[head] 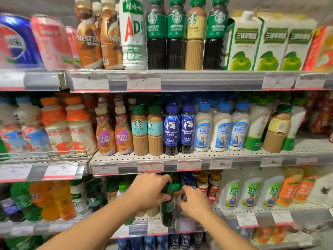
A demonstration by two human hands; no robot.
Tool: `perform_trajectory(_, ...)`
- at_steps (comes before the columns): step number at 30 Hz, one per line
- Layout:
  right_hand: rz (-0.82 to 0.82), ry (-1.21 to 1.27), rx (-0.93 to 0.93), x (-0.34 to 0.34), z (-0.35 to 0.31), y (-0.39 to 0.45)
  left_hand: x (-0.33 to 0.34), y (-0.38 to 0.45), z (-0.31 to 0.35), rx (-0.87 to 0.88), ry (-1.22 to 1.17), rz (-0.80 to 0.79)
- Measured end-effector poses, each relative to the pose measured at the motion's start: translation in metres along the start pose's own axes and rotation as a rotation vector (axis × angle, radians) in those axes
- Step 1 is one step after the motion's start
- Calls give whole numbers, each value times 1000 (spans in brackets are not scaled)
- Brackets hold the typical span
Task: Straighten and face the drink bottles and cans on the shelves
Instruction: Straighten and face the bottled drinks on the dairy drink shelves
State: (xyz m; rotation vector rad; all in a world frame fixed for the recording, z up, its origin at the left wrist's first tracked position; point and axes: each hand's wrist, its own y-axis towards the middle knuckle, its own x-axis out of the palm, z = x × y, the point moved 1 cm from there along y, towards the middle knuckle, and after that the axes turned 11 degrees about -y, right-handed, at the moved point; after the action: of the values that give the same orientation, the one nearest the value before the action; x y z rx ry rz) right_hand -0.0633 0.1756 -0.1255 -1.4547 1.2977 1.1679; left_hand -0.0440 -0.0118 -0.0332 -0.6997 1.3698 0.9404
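The left hand [150,191] is wrapped around the top of a dark bottle with a green label [168,208], with its fingers over the green cap. The bottle stands at the front edge of the lower shelf [227,211] and tips a little to the left. The right hand [195,200] is just to the right of that bottle. Its fingers reach in toward the bottles behind, near a second green cap [176,186], but this part is blurry, so I cannot tell if it is holding anything.

Right of the right hand stand white bottles that say "100" [232,193] in green, and then orange bottles [295,190]. Left of the left hand are orange drink bottles [54,201] and green ones.

Above both hands, on the middle shelf, are two brown Starbucks bottles that say "FLAT WHITE" [139,130]. Beside them, to the right, are two blue bottles that say "luckin coffee" [171,129]. To the left are Nescafe bottles [105,134] with orange and purple labels. Three white bottles with blue caps [220,129] stand to the right of the blue ones.

Higher up, on the top shelf, are Starbucks bottles that say "AMERICANO" [156,35], one tan latte bottle [195,35], a white bottle with a big red "AD" [133,33], a blue Pepsi can [17,40], a pink can [51,42] and cartons with green apples [243,42].

Price tags [144,81] show numbers such as 9, 4, 8 and 15.
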Motion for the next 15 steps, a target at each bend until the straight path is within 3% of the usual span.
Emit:
perform_trajectory(5, 218, 61, -284, -89, 7, -11, -60, -9, 24, 71, -84, 100)
perform_trajectory(12, 855, 98, -475, -243, -10, -25, -157, -8, 53, 228, -105, 329)
perform_trajectory(15, 1016, 63, -507, -307, -20, -29, -198, -3, 57, 240, -115, 388)
